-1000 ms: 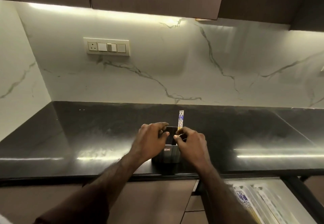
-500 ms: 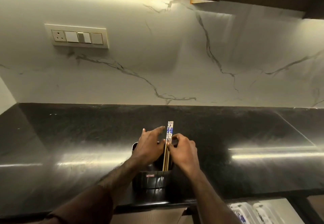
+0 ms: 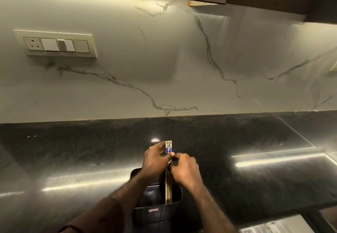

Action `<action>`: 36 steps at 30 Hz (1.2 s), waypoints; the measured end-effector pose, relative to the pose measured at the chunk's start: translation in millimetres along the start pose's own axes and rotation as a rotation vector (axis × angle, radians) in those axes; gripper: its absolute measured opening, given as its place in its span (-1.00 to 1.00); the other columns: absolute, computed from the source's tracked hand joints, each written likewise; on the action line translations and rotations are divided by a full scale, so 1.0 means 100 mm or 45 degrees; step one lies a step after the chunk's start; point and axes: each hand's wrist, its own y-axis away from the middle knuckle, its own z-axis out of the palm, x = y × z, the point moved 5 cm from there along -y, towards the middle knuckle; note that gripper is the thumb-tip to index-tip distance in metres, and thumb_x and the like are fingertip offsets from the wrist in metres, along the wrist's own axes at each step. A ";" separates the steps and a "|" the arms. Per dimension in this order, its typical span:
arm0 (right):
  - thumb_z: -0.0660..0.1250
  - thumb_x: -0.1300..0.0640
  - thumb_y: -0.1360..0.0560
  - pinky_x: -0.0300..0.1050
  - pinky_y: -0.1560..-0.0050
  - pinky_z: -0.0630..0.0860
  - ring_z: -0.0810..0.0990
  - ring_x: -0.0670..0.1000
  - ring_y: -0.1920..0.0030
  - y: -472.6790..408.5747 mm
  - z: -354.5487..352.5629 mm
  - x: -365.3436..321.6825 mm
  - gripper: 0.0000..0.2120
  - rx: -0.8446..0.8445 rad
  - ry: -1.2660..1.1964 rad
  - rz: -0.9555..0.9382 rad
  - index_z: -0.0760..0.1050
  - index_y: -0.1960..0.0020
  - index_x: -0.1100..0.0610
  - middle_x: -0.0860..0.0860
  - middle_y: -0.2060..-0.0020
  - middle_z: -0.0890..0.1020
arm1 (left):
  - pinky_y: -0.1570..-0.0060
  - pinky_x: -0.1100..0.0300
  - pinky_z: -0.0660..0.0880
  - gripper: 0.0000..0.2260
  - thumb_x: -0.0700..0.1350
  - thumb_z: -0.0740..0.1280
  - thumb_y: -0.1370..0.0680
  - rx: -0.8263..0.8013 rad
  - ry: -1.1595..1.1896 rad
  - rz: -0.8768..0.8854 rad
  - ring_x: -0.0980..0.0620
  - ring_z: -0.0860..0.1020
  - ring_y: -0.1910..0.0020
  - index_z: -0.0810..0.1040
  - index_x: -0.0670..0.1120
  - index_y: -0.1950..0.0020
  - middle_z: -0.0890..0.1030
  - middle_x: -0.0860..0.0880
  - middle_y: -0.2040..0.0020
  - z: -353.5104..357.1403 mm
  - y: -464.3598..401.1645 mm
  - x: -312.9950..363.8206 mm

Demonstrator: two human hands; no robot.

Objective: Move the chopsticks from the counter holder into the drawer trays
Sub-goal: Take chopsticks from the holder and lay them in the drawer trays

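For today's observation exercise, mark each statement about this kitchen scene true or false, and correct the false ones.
1. Both hands grip the chopsticks. True: the left hand and right hand pinch the chopsticks.
2. The chopsticks lie flat on the counter. False: they stand upright in the dark holder.
3. The holder sits near the counter's front edge. True.
4. The switch panel is on the wall to the right. False: the switch panel is on the left.
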 end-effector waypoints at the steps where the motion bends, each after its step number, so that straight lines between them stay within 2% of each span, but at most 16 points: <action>1: 0.29 0.12 -0.55 -0.04 0.02 0.66 0.67 -0.05 0.09 -0.01 0.01 0.00 -0.80 -0.009 -0.009 0.001 0.56 -0.16 0.03 -0.04 0.09 0.65 | 0.01 0.34 0.57 -0.60 -0.26 0.47 -0.44 0.013 0.051 -0.015 0.16 0.65 0.00 0.56 -0.11 -0.27 0.69 0.00 -0.02 0.00 -0.01 -0.03; 4: 0.33 0.10 -0.55 -0.07 0.05 0.67 0.67 -0.07 0.12 -0.03 0.03 0.00 -0.79 -0.017 -0.048 -0.005 0.56 -0.18 0.01 -0.06 0.12 0.64 | 0.00 0.14 0.62 -0.71 -0.30 0.50 -0.40 0.069 0.140 -0.032 0.07 0.69 0.09 0.65 -0.16 -0.11 0.72 -0.03 0.12 -0.05 -0.04 -0.10; 8: 0.35 0.09 -0.55 -0.11 0.04 0.66 0.65 -0.11 0.13 -0.04 0.01 -0.04 -0.84 -0.005 -0.064 -0.054 0.57 -0.12 0.00 -0.07 0.13 0.65 | 0.12 0.26 0.59 -0.79 -0.31 0.50 -0.39 0.070 0.255 -0.040 0.04 0.70 0.11 0.67 -0.14 0.01 0.73 -0.03 0.16 -0.11 -0.02 -0.04; 12: 0.40 0.07 -0.52 -0.16 0.01 0.63 0.64 -0.14 0.11 0.00 -0.09 -0.17 -0.85 0.024 -0.124 -0.200 0.60 -0.09 0.00 -0.10 0.11 0.65 | 0.10 0.22 0.61 -0.77 -0.40 0.48 -0.36 0.110 0.386 0.016 0.00 0.70 0.13 0.67 -0.10 0.11 0.73 -0.06 0.18 -0.22 0.07 0.20; 18: 0.43 0.09 -0.50 -0.29 0.02 0.56 0.64 -0.19 0.05 0.11 -0.20 -0.35 -0.78 -0.138 -0.382 -0.359 0.61 -0.15 0.01 -0.08 0.02 0.68 | 0.09 0.20 0.63 -0.75 -0.39 0.47 -0.35 0.131 0.450 0.196 -0.03 0.70 0.12 0.65 -0.14 0.03 0.72 -0.11 0.12 -0.46 0.29 0.82; 22: 0.42 0.11 -0.51 -0.15 0.00 0.64 0.68 -0.13 0.09 0.23 -0.24 -0.45 -0.86 -0.185 -0.497 -0.500 0.63 -0.07 0.04 -0.06 0.10 0.69 | 0.04 0.12 0.63 -0.72 -0.25 0.49 -0.33 0.081 0.392 0.257 -0.04 0.69 0.07 0.65 -0.14 -0.02 0.72 -0.09 0.08 -0.63 0.44 1.20; 24: 0.41 0.11 -0.52 -0.20 0.02 0.64 0.68 -0.14 0.10 0.31 -0.24 -0.48 -0.87 -0.235 -0.485 -0.551 0.63 -0.05 0.06 -0.05 0.11 0.69 | 0.06 0.14 0.63 -0.70 -0.20 0.49 -0.30 0.088 0.389 0.268 -0.02 0.70 0.07 0.64 -0.13 -0.02 0.72 -0.08 0.08 -0.71 0.52 1.36; 26: 0.41 0.11 -0.51 -0.24 0.04 0.62 0.68 -0.14 0.09 0.40 -0.25 -0.50 -0.86 -0.267 -0.446 -0.587 0.62 -0.07 0.07 -0.04 0.10 0.69 | 0.14 0.20 0.63 -0.72 -0.25 0.48 -0.31 0.107 0.441 0.290 0.01 0.70 0.12 0.64 -0.13 -0.01 0.73 -0.06 0.12 -0.79 0.59 1.49; 29: 0.41 0.13 -0.52 -0.21 0.02 0.63 0.69 -0.12 0.08 0.58 -0.30 -0.51 -0.87 -0.336 -0.459 -0.618 0.61 -0.07 0.07 -0.02 0.09 0.69 | 0.21 0.23 0.62 -0.74 -0.32 0.46 -0.34 0.120 0.498 0.323 0.02 0.70 0.20 0.63 -0.12 0.01 0.73 -0.05 0.17 -0.87 0.72 1.68; 33: 0.37 0.14 -0.54 -0.12 -0.03 0.64 0.71 -0.08 0.06 0.83 -0.41 -0.52 -0.93 -0.416 -0.490 -0.589 0.58 -0.02 0.04 0.05 0.07 0.71 | 0.20 0.20 0.62 -0.71 -0.28 0.47 -0.32 0.101 0.525 0.365 -0.03 0.71 0.17 0.62 -0.07 -0.01 0.73 -0.05 0.15 -0.94 0.90 1.83; 36: 0.35 0.15 -0.55 -0.05 -0.08 0.63 0.71 -0.01 0.00 1.07 -0.46 -0.50 -0.89 -0.476 -0.588 -0.524 0.56 -0.08 0.07 0.12 0.02 0.71 | 0.23 0.23 0.61 -0.72 -0.35 0.45 -0.39 0.072 0.585 0.383 -0.03 0.71 0.18 0.61 -0.08 -0.03 0.73 -0.06 0.14 -0.97 1.05 1.89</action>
